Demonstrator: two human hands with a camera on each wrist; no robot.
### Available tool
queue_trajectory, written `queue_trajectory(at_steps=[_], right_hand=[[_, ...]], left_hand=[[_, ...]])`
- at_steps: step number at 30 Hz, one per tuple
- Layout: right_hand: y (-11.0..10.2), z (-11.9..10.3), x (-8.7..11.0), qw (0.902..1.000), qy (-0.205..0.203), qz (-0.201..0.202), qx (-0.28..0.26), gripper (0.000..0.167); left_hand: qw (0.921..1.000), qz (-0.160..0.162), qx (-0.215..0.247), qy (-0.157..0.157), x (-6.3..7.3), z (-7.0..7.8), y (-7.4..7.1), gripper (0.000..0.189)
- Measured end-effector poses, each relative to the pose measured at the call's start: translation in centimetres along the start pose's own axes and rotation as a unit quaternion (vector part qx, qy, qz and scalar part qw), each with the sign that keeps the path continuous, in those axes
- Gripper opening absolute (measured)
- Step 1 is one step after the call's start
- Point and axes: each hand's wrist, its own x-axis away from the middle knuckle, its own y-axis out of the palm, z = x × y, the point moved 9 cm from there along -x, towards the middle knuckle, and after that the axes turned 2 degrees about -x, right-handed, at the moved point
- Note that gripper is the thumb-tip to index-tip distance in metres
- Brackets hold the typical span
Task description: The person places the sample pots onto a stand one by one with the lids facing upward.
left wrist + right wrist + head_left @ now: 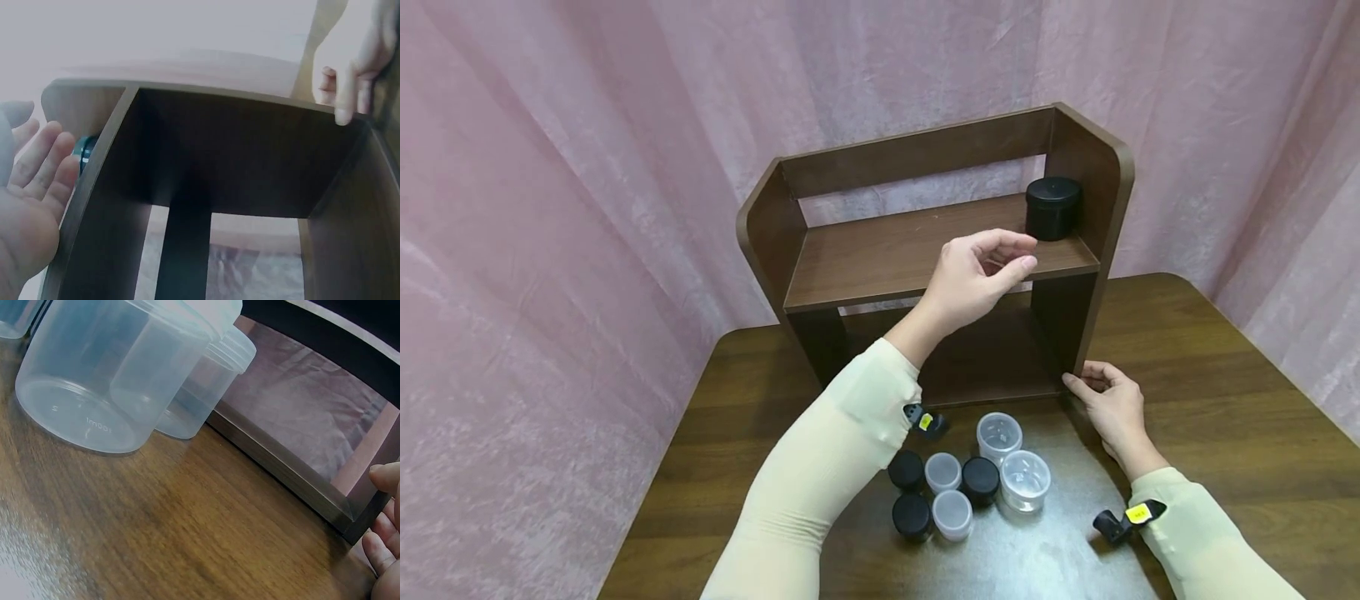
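Observation:
In the head view my left hand [976, 275] is raised in front of the brown two-tier shelf [880, 257], thumb and fingers apart with nothing between them. Just past its fingertips, a black lidded jar [1052, 208] stands upright at the right end of the upper tier. Low on the right, my right hand [1108, 408] grips the bottom corner of the shelf's side panel, thumb at the front edge and fingers round the outside. The left wrist view shows the left palm [31, 206] beside the upper board, with the jar partly hidden behind that board.
Before the shelf stand clear plastic jars [1025, 482], some with white lids [952, 510], and several with black lids [912, 515]. They sit close together on the wooden table [1232, 400]. A pink curtain [587, 167] hangs behind.

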Motion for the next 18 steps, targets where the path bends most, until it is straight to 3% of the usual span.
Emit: queue_trajectory(at_steps=[3, 9, 14, 18], right_hand=[[0.0, -0.2, 0.0, 1.0, -0.003, 0.0, -0.002, 0.037], [0.4, -0.3, 0.0, 1.0, -0.005, -0.002, -0.004, 0.038], [0.5, -0.2, -0.2, 1.0, -0.007, -0.005, -0.001, 0.039], [0.4, 0.0, -0.3, 1.0, -0.005, -0.005, 0.002, 0.04]], left_hand=[[0.9992, -0.035, -0.009, 0.017, 1.2, 0.4, 0.7, 0.021], [0.9954, -0.09, -0.032, 0.01, 3.7, -0.5, 1.6, 0.019], [0.9903, -0.126, -0.058, 0.004, 5.9, -2.6, 2.3, 0.018], [0.9863, -0.15, -0.064, -0.025, 7.5, -4.9, 2.9, 0.017]])
